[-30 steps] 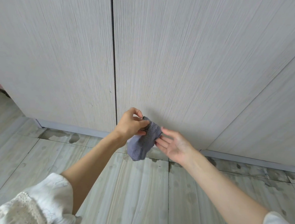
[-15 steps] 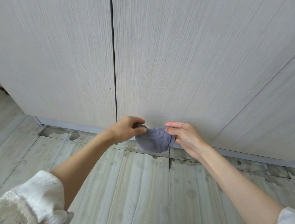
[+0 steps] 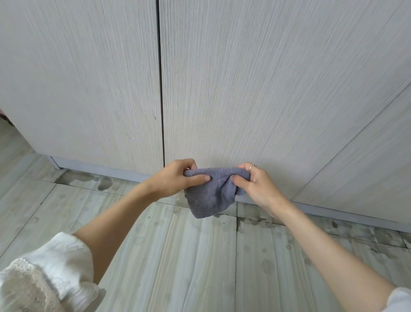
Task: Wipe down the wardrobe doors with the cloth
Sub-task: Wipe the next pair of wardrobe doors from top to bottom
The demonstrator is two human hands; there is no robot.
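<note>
Both-handed grip on a small grey-purple terry cloth, low and centre in the frame: left hand pinching its left end between thumb and curled fingers, right hand, with a thin ring on one finger, pinching the right end the same way. Stretched between the two hands along its top edge, sagging below into a loose point. Held just in front of the bottom of the pale wood-grain wardrobe door at centre frame; touching the panel or not, impossible to tell. Another matching door at left, parted from the first by a dark vertical seam. Below, a grey plank-pattern floor with dark damp-looking blotches along the plinth.

Probably a pause for refolding or spreading the cloth, not yet a wipe. Best done by folding to a flat pad with a fresh face outward, then pressing with a flat palm and running long overlapping strokes along the grain. Worth keeping the hanging corner off the marked floor.
</note>
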